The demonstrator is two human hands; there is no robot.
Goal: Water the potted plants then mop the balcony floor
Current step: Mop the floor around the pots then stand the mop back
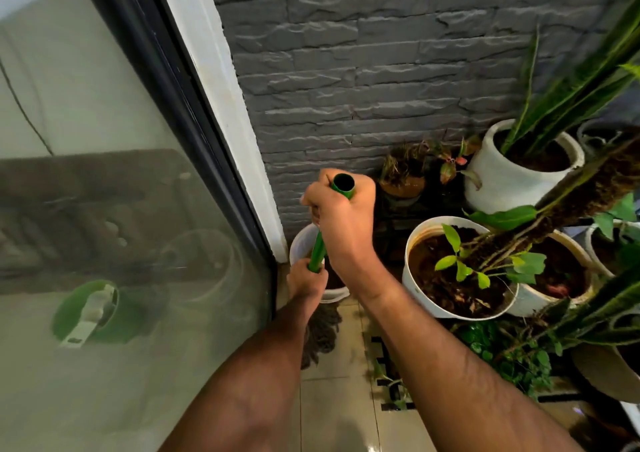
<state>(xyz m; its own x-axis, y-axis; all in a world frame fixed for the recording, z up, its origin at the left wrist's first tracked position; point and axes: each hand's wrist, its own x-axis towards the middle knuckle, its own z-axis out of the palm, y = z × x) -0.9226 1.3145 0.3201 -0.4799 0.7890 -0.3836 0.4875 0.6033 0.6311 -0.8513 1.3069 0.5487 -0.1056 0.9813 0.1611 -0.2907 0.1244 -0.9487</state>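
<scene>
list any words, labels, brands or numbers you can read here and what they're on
None can be read. The green mop handle, the white plant pots and the grey brick wall show no print. The green bucket seen through the glass door has a white part, too blurred to tell.

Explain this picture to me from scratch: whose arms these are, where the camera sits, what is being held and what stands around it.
No machine here: a person wears a camera on the head, so you look down along their own two bare arms. Both hands hold a green mop handle. The right hand has its grip near the open top end; the left hand grips lower down. The stringy mop head rests on the tiled balcony floor, next to a white bucket. On the right stand potted plants in white pots, before a grey brick wall. On the left is a glass sliding door.
</scene>
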